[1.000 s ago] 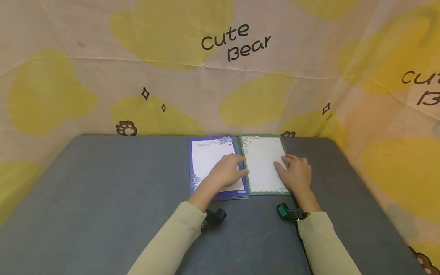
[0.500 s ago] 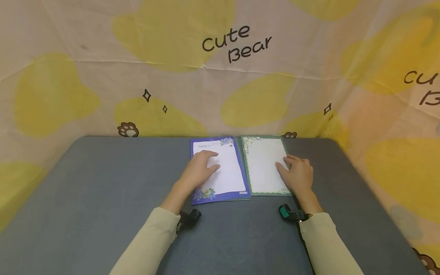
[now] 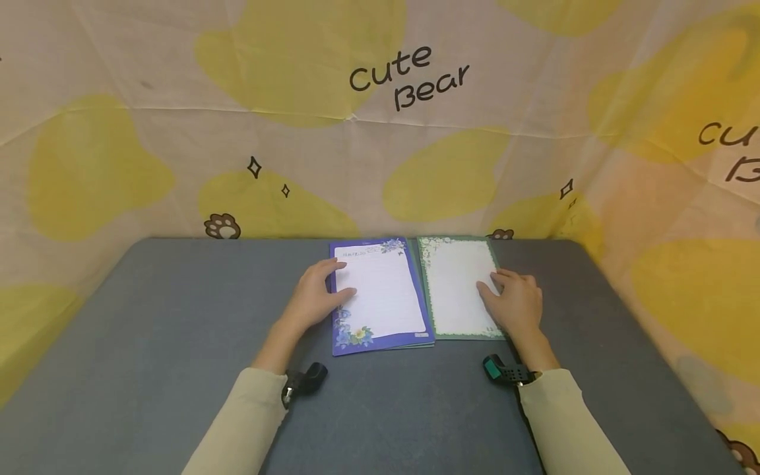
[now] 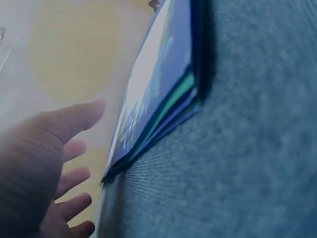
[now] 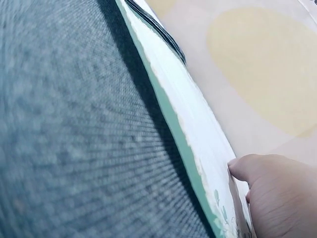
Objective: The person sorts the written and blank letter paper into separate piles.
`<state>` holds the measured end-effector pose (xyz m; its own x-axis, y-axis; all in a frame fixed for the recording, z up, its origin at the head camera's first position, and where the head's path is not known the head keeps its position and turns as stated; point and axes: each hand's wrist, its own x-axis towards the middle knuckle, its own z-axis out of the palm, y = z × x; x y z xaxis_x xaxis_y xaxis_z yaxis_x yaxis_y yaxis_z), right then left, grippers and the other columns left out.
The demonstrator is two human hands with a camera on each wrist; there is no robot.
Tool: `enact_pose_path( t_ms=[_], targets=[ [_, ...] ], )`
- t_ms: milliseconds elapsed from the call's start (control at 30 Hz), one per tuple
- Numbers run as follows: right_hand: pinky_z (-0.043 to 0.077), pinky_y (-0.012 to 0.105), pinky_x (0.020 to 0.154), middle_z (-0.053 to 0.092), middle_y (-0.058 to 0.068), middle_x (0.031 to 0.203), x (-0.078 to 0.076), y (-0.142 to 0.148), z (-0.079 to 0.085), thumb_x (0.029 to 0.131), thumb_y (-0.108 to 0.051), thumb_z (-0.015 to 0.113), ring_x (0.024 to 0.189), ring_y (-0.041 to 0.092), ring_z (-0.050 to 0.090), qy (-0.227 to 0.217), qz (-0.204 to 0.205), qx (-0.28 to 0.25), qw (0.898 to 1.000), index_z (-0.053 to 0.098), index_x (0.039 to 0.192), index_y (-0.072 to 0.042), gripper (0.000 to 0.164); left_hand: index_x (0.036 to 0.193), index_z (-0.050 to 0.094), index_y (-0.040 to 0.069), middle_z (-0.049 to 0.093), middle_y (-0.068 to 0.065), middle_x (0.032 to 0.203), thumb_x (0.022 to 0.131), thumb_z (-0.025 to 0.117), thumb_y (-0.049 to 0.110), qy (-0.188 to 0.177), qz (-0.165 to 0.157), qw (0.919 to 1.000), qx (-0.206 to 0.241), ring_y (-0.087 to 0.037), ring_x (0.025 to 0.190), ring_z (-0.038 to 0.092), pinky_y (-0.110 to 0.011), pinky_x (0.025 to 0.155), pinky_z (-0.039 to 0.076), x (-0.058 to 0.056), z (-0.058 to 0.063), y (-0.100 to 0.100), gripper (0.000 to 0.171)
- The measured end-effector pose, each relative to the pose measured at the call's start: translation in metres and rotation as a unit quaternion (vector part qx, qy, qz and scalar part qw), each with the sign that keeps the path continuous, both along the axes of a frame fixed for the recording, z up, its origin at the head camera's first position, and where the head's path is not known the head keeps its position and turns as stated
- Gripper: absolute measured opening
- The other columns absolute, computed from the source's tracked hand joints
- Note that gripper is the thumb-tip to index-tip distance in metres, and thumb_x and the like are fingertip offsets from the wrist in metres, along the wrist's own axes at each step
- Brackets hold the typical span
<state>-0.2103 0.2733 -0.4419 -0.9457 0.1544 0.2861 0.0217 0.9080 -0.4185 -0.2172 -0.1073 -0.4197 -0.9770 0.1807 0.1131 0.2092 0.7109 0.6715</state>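
Observation:
A purple-bordered sheet of floral letter paper [image 3: 380, 290] tops a small stack near the far table edge. Layers of green and purple show at the stack's corner in the left wrist view. Beside it on the right lies a white sheet with a green leafy border [image 3: 457, 290]. My left hand [image 3: 315, 293] is at the purple stack's left edge, fingers loosely spread, thumb over the border and nothing held. At the green sheet's right edge is my right hand [image 3: 513, 300], its thumb tip on the paper and index finger apart from it. Its other fingers are mostly hidden in the right wrist view.
The grey tabletop [image 3: 178, 343] reaches out on both sides of the papers. A yellow-patterned cloth [image 3: 320, 152] hangs just behind the far edge. Dark wrist straps with camera mounts sit on the left wrist [image 3: 305, 379] and right wrist [image 3: 507, 369].
My left hand has slid leftward, from over the purple sheet's right side to its left edge, uncovering the page. The right hand stays nearly still at the green sheet.

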Motion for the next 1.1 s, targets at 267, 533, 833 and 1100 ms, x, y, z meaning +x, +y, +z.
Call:
enact_pose_path(
  t_ms=[267, 533, 833, 1100],
  targets=[
    [0.037, 0.061, 0.103, 0.064, 0.021, 0.137, 0.002, 0.001, -0.001, 0.094, -0.037, 0.066, 0.122, 0.047, 0.051, 0.009, 0.000, 0.001, 1.000, 0.069, 0.127, 0.000, 0.049, 0.146, 0.054, 0.007, 0.039, -0.019, 0.161, 0.086, 0.076, 0.050, 0.009, -0.022, 0.9963, -0.082, -0.043, 0.154, 0.025, -0.063, 0.125, 0.019, -0.004, -0.016, -0.007, 0.077],
    [0.039, 0.059, 0.100, 0.069, 0.018, 0.129, -0.001, -0.008, 0.003, 0.093, -0.031, 0.069, 0.116, 0.042, 0.056, 0.106, 0.009, -0.027, 0.994, 0.075, 0.117, -0.004, 0.036, 0.145, 0.056, 0.010, 0.040, -0.016, 0.161, 0.086, 0.075, 0.051, 0.023, -0.012, 0.9957, -0.089, -0.041, 0.154, 0.027, -0.063, 0.125, 0.019, 0.000, -0.021, -0.007, 0.075],
    [0.051, 0.051, 0.096, 0.074, 0.015, 0.121, 0.001, -0.061, 0.001, 0.086, -0.025, 0.079, 0.110, 0.036, 0.064, 0.156, 0.198, -0.065, 0.966, 0.076, 0.111, -0.004, 0.033, 0.146, 0.056, 0.013, 0.041, -0.012, 0.161, 0.086, 0.075, 0.053, 0.023, -0.006, 0.9956, -0.091, -0.041, 0.154, 0.026, -0.063, 0.125, 0.019, 0.000, -0.023, -0.007, 0.074],
    [0.046, 0.056, 0.110, 0.063, 0.011, 0.141, -0.002, -0.099, 0.003, 0.084, -0.048, 0.078, 0.132, 0.034, 0.057, 0.056, 0.285, 0.007, 0.957, 0.068, 0.131, -0.012, 0.061, 0.144, 0.058, 0.017, 0.042, -0.008, 0.161, 0.084, 0.075, 0.055, 0.027, -0.007, 0.9948, -0.098, -0.041, 0.155, 0.024, -0.066, 0.124, 0.018, 0.000, -0.023, -0.006, 0.073]
  ],
)
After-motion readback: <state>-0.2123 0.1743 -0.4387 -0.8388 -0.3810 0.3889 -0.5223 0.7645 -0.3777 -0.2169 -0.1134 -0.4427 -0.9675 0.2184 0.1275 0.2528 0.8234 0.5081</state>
